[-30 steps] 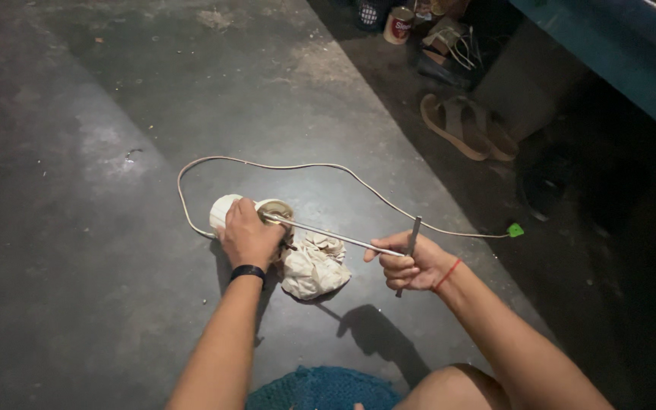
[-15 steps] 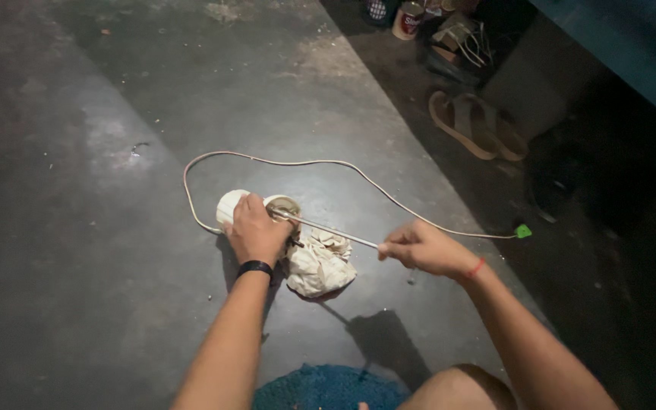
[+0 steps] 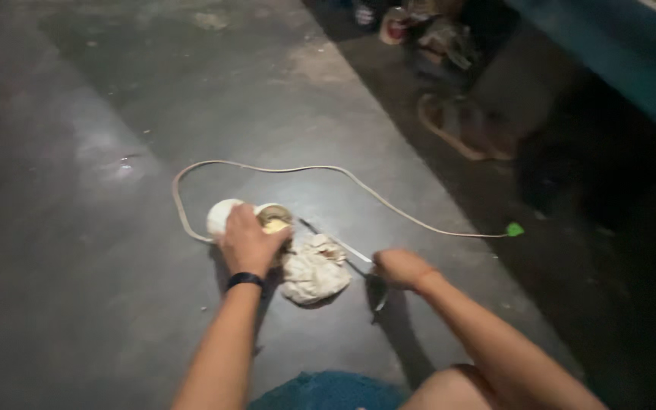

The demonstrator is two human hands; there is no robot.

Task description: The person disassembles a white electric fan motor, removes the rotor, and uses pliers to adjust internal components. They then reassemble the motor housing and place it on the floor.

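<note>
1. Two hands work low over a dark concrete floor (image 3: 100,228). At the bottom edge lie a patch of blue-green cloth (image 3: 328,391) and a bare knee.

2. Right hand (image 3: 402,267): a second ago it is raised, with a dark stick-like tool upright in its fingers. Now it is down near the floor, curled into a fist. The tool (image 3: 377,292) shows only as a dark blurred sliver under the fist, so the fingers are closed, seemingly on the tool, though blur keeps me from being sure.

3. From that fist a thin pale wire (image 3: 335,241) runs up-left toward the tin. It looks tauter and lower than a second ago, which suggests the pull on it is under way.

4. Just left of the fist lies a crumpled whitish rag (image 3: 314,267), in the same place as before, touching the tin's side.

5. Left hand (image 3: 248,241), with a black wristband, is unchanged: fingers are wrapped over a small open tin (image 3: 273,219) of yellowish stuff, pressing it to the floor. A white lid or cap (image 3: 222,216) sits touching the tin's left side.

6. Beyond, a tan cord (image 3: 298,168) loops around tin and lid and trails right to a small green end (image 3: 515,228).

7. Farthest off, sandals (image 3: 465,129) and clutter lie in shadow below a blue-green edge (image 3: 609,61).
</note>
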